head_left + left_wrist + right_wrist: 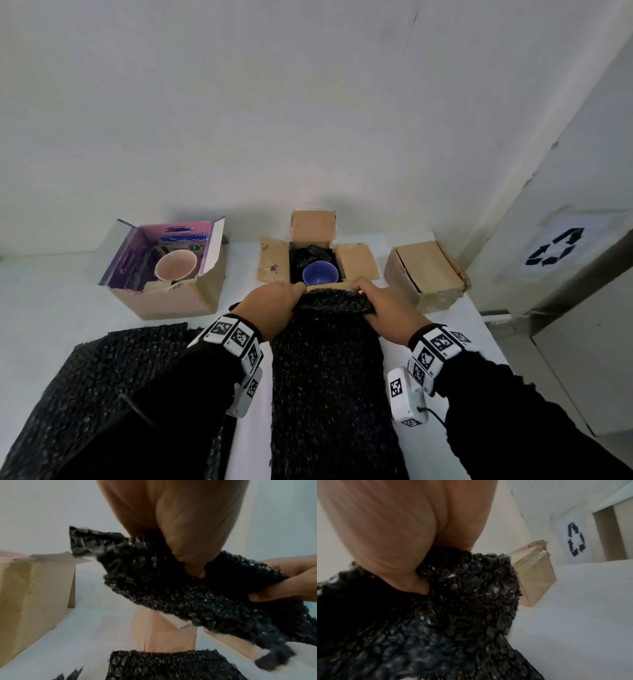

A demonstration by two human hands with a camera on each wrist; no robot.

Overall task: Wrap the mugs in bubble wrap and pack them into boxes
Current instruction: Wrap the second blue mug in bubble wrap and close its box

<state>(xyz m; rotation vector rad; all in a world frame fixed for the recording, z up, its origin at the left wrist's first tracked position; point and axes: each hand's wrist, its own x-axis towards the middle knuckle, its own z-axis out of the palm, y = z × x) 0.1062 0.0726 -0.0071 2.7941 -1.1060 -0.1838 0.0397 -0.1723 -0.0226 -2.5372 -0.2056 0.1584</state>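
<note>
A long strip of black bubble wrap runs from the table's near edge up to the middle brown box. My left hand and right hand each grip its far end, raised just in front of that box. Inside the open box a blue mug sits upright on more black wrap. In the left wrist view my left thumb presses into the bubble wrap, with the right hand pinching its other side. The right wrist view shows the right hand's thumb on the bubble wrap.
A purple-lined open box at the left holds a pink mug. A closed brown box stands at the right. More black bubble wrap lies at the near left. A cabinet with a recycling sign borders the table's right side.
</note>
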